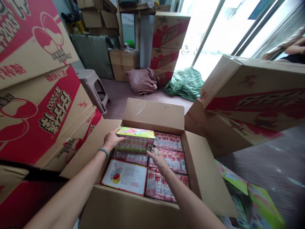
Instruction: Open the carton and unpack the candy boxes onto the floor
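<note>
The left hand (111,141) comes in over the left edge of the open carton (128,206), its forearm slanting up past the near left corner, 1 teal band (104,152) around the wrist. Its fingers grasp the left end of 1 green box (134,140). The right hand (156,156) reaches across the near right corner, forearm angled inward, fingers gripping the right end of the same box; a pale patch shows on 1 finger. The box is held between the 2 hands over the carton's far left corner, its green printed face up and small wrapped pieces showing along the near side; whether it touches what lies beneath cannot be told.

Inside the carton, 3 red packs (168,141) run along the right edge, from far corner to near corner. On the left, 1 white-faced box (126,176) lies at the near corner, with 1 partly covered pack (130,156) just beyond it. There are 3 flaps (153,113) spread outward, at the far, left and right edges.

Beyond the far edge, on the floor, are 1 stool (83,73), 1 maroon sack (143,81) and 1 green sack (186,83).
</note>
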Available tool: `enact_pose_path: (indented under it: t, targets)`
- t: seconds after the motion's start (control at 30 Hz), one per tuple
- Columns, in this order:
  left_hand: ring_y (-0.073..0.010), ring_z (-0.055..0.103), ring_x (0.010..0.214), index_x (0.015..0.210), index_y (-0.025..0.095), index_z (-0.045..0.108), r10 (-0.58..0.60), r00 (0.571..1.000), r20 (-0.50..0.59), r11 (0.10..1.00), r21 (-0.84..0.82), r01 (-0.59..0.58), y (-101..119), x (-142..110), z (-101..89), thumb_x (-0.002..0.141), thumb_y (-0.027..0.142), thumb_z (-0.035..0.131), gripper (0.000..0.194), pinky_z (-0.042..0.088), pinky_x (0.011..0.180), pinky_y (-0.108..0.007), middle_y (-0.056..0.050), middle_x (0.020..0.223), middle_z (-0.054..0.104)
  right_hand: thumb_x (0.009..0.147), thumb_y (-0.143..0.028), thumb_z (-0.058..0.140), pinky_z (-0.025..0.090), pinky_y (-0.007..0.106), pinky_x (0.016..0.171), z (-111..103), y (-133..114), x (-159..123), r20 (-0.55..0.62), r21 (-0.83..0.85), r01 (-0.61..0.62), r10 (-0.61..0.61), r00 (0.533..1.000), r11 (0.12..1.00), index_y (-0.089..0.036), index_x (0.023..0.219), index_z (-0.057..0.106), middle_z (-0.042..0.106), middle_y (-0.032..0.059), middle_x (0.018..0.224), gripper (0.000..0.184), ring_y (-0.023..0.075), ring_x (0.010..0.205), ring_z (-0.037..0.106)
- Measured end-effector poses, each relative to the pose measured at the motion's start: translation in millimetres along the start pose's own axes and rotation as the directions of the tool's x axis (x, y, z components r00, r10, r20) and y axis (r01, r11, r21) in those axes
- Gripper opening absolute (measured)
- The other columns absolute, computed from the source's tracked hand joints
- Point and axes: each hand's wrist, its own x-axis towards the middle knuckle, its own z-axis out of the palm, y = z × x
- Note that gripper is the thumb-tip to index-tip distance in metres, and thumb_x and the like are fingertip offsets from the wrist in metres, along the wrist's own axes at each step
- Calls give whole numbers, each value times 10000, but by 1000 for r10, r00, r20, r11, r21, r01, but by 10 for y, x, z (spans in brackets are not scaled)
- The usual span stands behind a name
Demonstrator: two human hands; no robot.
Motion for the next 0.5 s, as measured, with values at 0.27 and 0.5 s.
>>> enact_pose_path:
  t: [0.27, 0.5]
  targets:
    - [-252, 614, 1153, 1341, 277, 554, 138, 987, -83, 984, -100, -146, 91, -1444, 57, 771, 384, 730, 606, 495, 932, -315, -66, 1299, 637, 759, -724, 521, 432, 270, 605, -416, -36, -1022, -91, 53, -202, 206, 974, 978, -143, 875, 675, 626, 33, 699, 612, 187, 666, 561]
    - [-327, 469, 1299, 1418, 184, 390, 198, 975, 100, 970, -166, -180, -43, -1924, 393, 546, 292, 863, 998, 441, 1031, -400, -159, 1388, 496, 906, -632, 286, 476, 309, 773, -829, -91, -1601, -125, -301, -91, 55, 991, 949, -196, 1145, 624, 694, 86, 1023, 601, 232, 909, 644]
